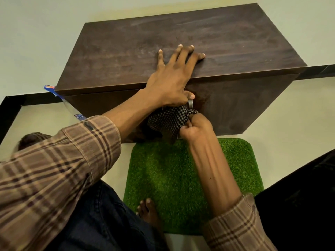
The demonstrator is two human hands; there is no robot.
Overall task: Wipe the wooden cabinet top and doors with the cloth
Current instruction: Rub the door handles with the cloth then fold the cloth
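The left hand (169, 82) lies flat over the front edge of the dark wooden cabinet (181, 42), 4 fingers spread on the top, thumb hooked down beside a metal handle (190, 103) on the door; its grip is released, grasping nothing. Just below, the right hand (194, 128) has its grip clenched on the checked cloth (168, 119), which is bunched against the cabinet door (244, 105) near the handle. A bare foot (147, 210) rests on the green grass-like mat (172, 169) on the floor before the cabinet.

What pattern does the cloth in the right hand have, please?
A small dark-and-light check, seen in the head view on the cloth.
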